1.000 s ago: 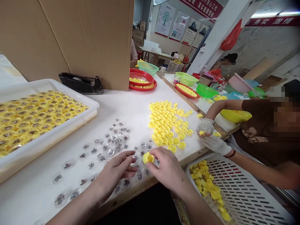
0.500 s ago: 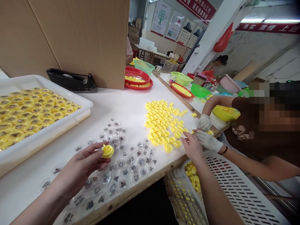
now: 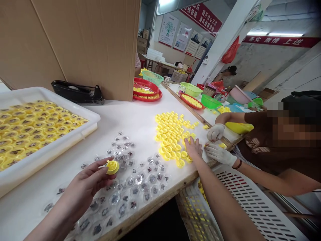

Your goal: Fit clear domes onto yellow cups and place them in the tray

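Note:
My left hand (image 3: 86, 180) pinches a small round yellow plastic cap (image 3: 112, 167) between thumb and fingers, above the table. Under and around it lie many clear round domes (image 3: 130, 180) with small dark printed pictures inside. My right hand (image 3: 193, 150) rests with spread fingers on the right edge of a pile of yellow plastic caps (image 3: 168, 130); its fingertips touch the caps, and nothing shows gripped in it. Just right of it are the white-gloved hands (image 3: 217, 154) of a co-worker, close to my wrist.
A white tray (image 3: 91, 122) filled with picture-bearing yellow pieces stands at left. Behind it are a black tape dispenser (image 3: 77, 93) and a tall cardboard box (image 3: 87, 43). Red plates (image 3: 156, 97) stand farther back. A white slotted crate (image 3: 250, 201) sits below the table edge.
My right hand has moved left, from beside the co-worker's gloves onto the edge of the yellow pile. My left hand still holds the yellow cap. The view has shifted slightly.

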`<state>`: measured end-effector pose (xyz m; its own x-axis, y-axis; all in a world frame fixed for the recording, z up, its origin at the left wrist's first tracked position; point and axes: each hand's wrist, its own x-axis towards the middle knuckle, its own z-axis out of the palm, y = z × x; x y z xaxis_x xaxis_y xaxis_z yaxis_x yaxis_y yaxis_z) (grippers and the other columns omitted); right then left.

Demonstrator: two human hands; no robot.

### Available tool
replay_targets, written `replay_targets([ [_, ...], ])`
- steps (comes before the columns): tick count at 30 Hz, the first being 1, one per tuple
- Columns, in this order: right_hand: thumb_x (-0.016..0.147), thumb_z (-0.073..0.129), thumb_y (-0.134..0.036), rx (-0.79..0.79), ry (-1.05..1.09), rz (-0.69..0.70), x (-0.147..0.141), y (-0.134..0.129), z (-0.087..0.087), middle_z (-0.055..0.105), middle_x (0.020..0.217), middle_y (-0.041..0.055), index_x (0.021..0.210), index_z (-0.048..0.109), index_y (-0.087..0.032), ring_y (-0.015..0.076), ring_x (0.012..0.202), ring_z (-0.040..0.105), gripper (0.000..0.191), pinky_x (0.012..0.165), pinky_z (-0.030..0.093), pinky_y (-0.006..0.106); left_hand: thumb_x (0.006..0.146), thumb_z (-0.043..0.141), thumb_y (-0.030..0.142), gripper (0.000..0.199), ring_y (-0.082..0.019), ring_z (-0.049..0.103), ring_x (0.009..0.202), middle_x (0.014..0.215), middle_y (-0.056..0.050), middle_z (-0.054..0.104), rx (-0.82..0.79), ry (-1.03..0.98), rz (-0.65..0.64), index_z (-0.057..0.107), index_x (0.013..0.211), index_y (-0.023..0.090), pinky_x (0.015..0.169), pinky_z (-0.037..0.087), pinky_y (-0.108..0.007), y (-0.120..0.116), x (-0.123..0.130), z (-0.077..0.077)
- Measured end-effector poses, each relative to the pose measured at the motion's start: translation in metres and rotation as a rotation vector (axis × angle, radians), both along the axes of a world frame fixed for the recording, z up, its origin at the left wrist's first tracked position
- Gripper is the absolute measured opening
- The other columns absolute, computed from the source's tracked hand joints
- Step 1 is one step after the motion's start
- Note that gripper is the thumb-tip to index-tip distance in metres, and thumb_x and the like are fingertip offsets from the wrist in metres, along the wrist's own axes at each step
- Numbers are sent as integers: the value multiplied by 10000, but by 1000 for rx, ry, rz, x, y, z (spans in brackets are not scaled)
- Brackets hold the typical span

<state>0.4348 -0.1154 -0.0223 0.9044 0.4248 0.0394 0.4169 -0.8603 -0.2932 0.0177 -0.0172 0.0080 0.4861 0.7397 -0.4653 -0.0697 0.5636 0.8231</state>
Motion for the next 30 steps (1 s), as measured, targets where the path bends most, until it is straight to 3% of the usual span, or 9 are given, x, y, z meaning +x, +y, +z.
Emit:
replay_targets([
  [4,862,213,-653,-41,11,57,-9,8,-1,194,1528,91,1434,316,-272,340,1373,187,695,1069,195,509,701,742,389,539,-185,630,873,1057,-71,663,15,-18,-23,578,1184,216,679,541,-210,1,0,0],
  [11,857,197,-663,-31,-8,103,-29,27,-1,202,1517,123,1446,274,-229,332,1368,191,735,1055,218,512,690,741,411,550,-189,634,864,1061,-79,667,30,-13,-16,592,1184,219,680,534,-225,1,-3,0],
  [15,855,200,-670,-21,-4,101,-31,30,0,201,1518,110,1463,208,-272,340,1375,171,727,1052,209,526,685,745,413,558,-186,634,859,1055,-75,669,31,-6,-25,592,1186,221,677,531,-224,1,-2,2],
  [23,854,185,-683,-21,38,123,-36,39,1,155,1537,74,1437,281,-334,344,1389,123,686,1067,166,520,702,736,411,536,-185,635,858,1043,-68,666,26,-10,-29,585,1183,227,688,534,-231,1,-1,-2],
  [30,858,179,-681,-10,59,177,-51,64,4,132,1543,70,1441,268,-338,348,1392,105,683,1073,143,518,678,754,410,564,-188,634,835,997,-70,671,2,5,-7,588,1178,210,679,527,-233,1,0,-1],
])
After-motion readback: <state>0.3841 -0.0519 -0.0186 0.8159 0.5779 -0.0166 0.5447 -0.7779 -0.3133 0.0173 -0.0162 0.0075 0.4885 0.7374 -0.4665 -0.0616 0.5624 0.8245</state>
